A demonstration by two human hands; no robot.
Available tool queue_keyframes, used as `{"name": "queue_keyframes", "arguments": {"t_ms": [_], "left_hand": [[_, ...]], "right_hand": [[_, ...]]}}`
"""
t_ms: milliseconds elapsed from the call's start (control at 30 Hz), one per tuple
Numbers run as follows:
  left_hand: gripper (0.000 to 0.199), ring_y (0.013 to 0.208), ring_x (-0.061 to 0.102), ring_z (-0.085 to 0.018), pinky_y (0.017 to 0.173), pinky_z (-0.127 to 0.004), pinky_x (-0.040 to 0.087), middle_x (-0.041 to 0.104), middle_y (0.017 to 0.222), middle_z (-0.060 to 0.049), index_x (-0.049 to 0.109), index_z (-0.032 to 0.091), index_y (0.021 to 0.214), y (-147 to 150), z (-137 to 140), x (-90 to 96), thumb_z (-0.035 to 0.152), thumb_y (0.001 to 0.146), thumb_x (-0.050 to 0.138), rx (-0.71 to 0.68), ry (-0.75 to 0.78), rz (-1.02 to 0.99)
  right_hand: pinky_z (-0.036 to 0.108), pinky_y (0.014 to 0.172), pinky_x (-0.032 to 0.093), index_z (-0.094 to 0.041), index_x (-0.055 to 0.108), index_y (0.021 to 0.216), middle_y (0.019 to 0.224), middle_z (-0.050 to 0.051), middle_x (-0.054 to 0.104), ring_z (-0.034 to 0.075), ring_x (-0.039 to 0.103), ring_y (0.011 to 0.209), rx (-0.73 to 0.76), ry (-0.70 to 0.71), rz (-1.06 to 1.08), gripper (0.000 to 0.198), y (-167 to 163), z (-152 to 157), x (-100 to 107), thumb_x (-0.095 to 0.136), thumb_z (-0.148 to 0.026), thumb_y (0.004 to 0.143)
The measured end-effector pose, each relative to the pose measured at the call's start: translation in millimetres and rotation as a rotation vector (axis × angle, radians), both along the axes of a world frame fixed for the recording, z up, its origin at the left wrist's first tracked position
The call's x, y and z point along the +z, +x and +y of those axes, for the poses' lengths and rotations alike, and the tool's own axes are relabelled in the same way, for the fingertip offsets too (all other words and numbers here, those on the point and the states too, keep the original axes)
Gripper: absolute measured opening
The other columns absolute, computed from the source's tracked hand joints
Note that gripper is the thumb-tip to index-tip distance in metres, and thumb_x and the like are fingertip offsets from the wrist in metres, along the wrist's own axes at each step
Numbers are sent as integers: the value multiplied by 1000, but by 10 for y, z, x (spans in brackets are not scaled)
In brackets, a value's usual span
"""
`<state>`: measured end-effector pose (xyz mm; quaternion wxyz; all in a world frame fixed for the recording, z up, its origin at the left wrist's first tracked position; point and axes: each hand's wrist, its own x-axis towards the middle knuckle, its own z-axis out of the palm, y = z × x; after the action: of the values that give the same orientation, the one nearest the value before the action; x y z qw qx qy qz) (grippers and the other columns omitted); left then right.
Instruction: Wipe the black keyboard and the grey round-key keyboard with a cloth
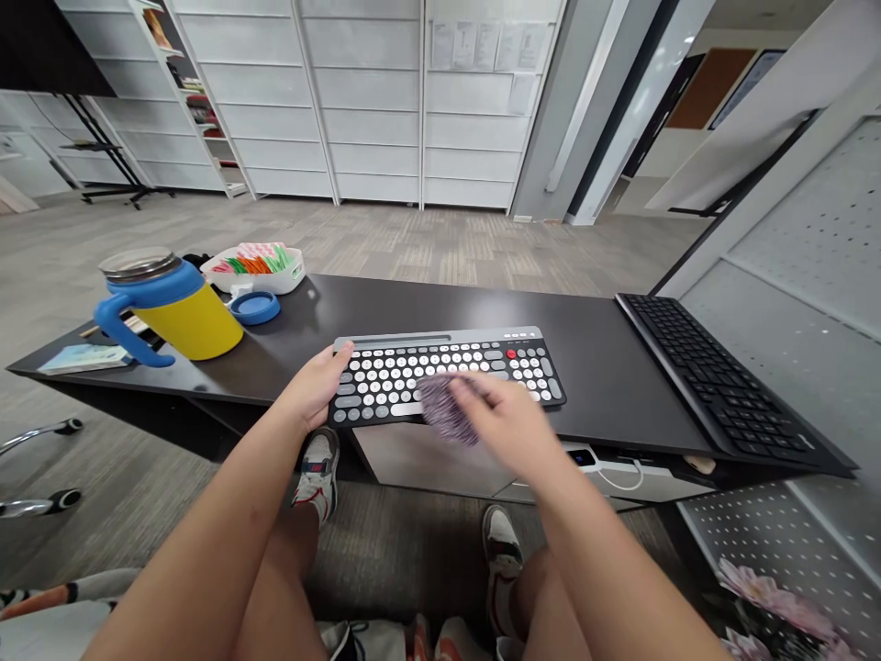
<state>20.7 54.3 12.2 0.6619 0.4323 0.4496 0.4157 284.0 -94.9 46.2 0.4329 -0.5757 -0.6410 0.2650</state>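
A keyboard [413,375] with round white and grey keys and one red key lies at the front edge of the dark desk [385,303]. Gripping its left end is my left hand [317,384], thumb on top and fingers underneath. My right hand [499,408], slightly blurred, is closed on a purple-grey cloth [446,409]. The cloth is over the lower middle keys and hangs past the keyboard's front edge. Keys under the cloth and hand are hidden.
To the left stand a yellow and blue mug [196,312], a blue lid [255,308] and a white basket [289,274] of colourful packets. A booklet [86,359] lies at the far left. On the right is a black keyboard [716,376] beside a partition [812,275].
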Motion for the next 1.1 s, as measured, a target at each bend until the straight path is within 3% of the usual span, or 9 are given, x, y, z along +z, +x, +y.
{"name": "queue_keyframes", "arguments": {"t_ms": [100,167,267,433,567,633,833,1100], "left_hand": [[34,87,80,-26,78,-43,69,79,103,-12,66,20,120,-1,-6,10,45,97,72,-5,-8,4],[34,87,80,-26,78,-43,69,79,102,-12,66,20,119,4,-10,24,44,97,72,-5,-16,7],[31,86,80,-25,78,-43,69,79,102,-11,65,21,119,13,-12,44,42,98,71,-1,-24,7],[29,84,80,-24,76,-42,69,79,100,-10,65,21,117,25,-35,74,42,98,71,-8,-9,-1],[32,84,80,-24,77,-41,69,79,102,-10,64,21,118,29,-59,87,44,97,73,-11,10,-2],[33,85,80,-24,77,-41,69,79,104,-10,64,22,118,23,-65,86,44,97,73,-8,14,1],[33,89,80,-24,79,-41,68,79,105,-10,65,22,118,-2,-51,60,47,97,73,-31,10,-5],[28,84,81,-26,76,-42,69,80,105,-15,66,18,116,35,-72,111,41,100,69,-8,-48,-6]], "right_hand": [[33,74,54,-20,81,114,98,6,82,25,74,87,-448,31,23,47,670,48,26,56,-58,102],[34,72,50,-19,82,111,90,8,81,26,72,81,-757,61,-108,50,1066,51,-38,55,-60,100],[38,75,49,-20,82,117,91,13,80,31,71,84,-960,-11,-359,48,1384,49,-148,49,-51,102],[39,82,54,-25,76,136,105,15,82,32,75,94,-809,-175,-530,49,1144,147,-240,43,-44,105],[41,92,57,-23,67,147,142,13,71,31,75,112,-709,-201,-613,51,819,242,-263,40,-36,107],[42,95,58,-21,64,150,151,13,65,31,74,118,-704,-221,-635,52,759,261,-265,38,-34,107],[44,94,58,-26,62,152,151,10,65,32,75,115,-693,-270,-628,51,804,259,-299,37,-36,108],[43,95,58,-18,63,150,150,15,65,33,73,122,-672,-263,-693,52,740,323,-377,35,-31,108]]}}
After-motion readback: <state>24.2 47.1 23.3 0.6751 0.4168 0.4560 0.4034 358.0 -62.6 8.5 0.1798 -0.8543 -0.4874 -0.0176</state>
